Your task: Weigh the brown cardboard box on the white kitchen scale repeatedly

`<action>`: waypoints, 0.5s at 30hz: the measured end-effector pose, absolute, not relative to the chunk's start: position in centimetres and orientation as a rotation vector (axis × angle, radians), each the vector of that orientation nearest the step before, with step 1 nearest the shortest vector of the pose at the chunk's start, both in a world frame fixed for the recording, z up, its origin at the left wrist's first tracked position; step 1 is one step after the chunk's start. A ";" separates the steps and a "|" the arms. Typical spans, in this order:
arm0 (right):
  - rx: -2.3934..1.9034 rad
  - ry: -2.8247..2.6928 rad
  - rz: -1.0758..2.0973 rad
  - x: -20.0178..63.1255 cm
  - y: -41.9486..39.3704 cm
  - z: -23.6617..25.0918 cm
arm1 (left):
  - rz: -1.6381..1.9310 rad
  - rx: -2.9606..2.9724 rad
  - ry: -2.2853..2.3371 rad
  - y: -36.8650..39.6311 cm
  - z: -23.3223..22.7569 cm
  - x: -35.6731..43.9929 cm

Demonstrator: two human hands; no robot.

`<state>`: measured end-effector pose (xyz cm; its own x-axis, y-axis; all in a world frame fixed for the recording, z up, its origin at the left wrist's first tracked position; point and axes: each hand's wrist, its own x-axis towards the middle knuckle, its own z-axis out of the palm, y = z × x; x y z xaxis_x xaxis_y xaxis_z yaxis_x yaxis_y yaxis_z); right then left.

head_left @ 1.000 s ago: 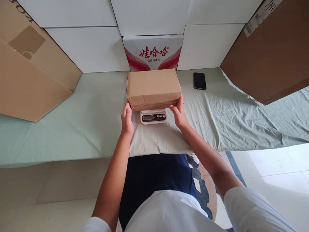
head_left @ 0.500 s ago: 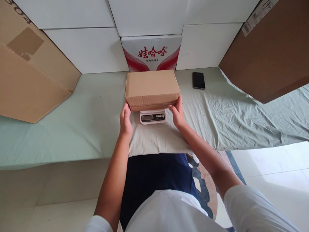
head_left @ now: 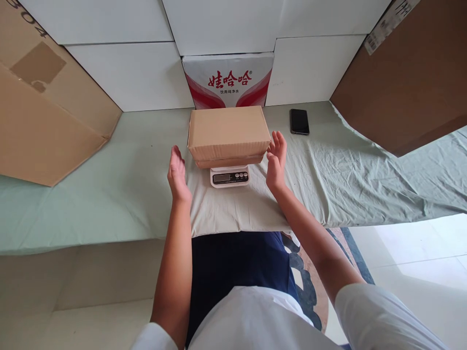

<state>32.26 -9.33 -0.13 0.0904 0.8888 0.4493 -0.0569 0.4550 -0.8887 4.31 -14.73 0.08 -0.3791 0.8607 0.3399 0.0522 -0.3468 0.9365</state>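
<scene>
box: cardboard box (head_left: 226,132) rests on the small scale (head_left: 229,177), mid tabletop (head_left: 109,194) | left hand (head_left: 177,174): spread flat, empty, clear of box's left side | right hand (head_left: 276,163): flat, empty, just beside right edge | progress: box placed and released; display unreadable, reading seemingly left | phone (head_left: 299,121) well apart

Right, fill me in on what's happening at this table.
A closed cardboard box sits on a small digital scale on a green sheet. The person's left hand and right hand are open on either side of the box, the left clearly apart from it, the right close beside its corner. A phone lies to the right, and a red-and-white carton stands behind.
</scene>
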 end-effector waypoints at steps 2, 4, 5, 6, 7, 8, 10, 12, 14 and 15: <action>-0.837 -1.211 0.870 32.5 -9.0 -0.2 | 1.776 1.246 1.287 -14.7 -0.1 4.3; -0.836 -1.135 0.908 32.5 -8.8 -0.2 | 1.748 1.261 1.293 -14.7 -0.2 4.3; -0.832 -1.098 0.927 32.5 -8.7 -0.2 | 1.737 1.268 1.295 -14.7 -0.3 4.4; -0.829 -1.063 0.943 32.5 -8.5 -0.1 | 1.733 1.271 1.294 -14.7 -0.3 4.4; -0.827 -1.028 0.956 32.5 -8.4 -0.1 | 1.734 1.268 1.289 -14.7 -0.4 4.5; -0.829 -0.999 0.966 32.4 -8.3 0.0 | 1.737 1.262 1.280 -14.6 -0.5 4.5; -0.843 -0.956 0.981 32.5 -8.1 0.1 | 1.747 1.250 1.259 -14.6 -0.6 4.6; -0.856 -0.927 0.995 32.5 -8.0 0.1 | 1.757 1.244 1.235 -14.5 -0.7 4.8; -0.859 -0.908 1.015 32.6 -7.8 0.2 | 1.773 1.229 1.212 -14.4 -0.8 5.0; -0.861 -0.897 1.026 32.6 -7.8 0.2 | 1.780 1.214 1.207 -14.3 -0.8 5.1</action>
